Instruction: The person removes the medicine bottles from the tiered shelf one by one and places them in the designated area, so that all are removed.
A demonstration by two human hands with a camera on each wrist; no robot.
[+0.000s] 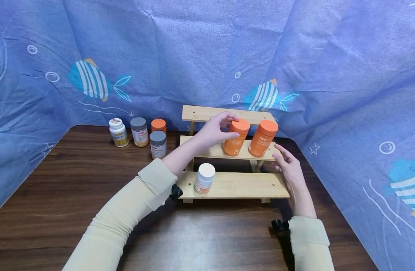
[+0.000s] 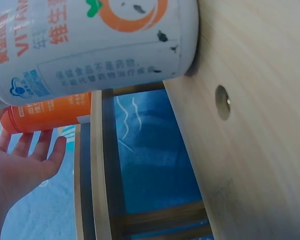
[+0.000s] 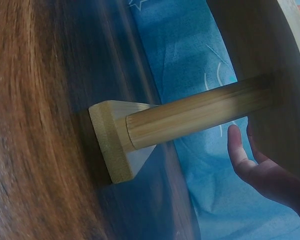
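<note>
An orange bottle [image 1: 236, 139] stands on the middle step of a wooden stepped shelf [image 1: 214, 151]. My left hand [image 1: 212, 131] holds it near its lid, the thumb in front and the fingers behind; the left wrist view shows fingers against its side. Beside it on the same step is a second orange bottle [image 1: 263, 139]. My right hand [image 1: 289, 165] is at the right end of that step with its fingers extended and nothing between them. On the lowest step, toward the left, stands a white bottle [image 1: 205, 178], large in the left wrist view.
On the dark wooden table [image 1: 75, 180], left of the shelf, stand a white bottle with a yellow label [image 1: 119, 132], two grey-lidded bottles [image 1: 139, 132] and an orange-lidded one [image 1: 158, 125] partly hidden. A blue fish-patterned cloth [image 1: 194, 49] hangs behind and at the sides.
</note>
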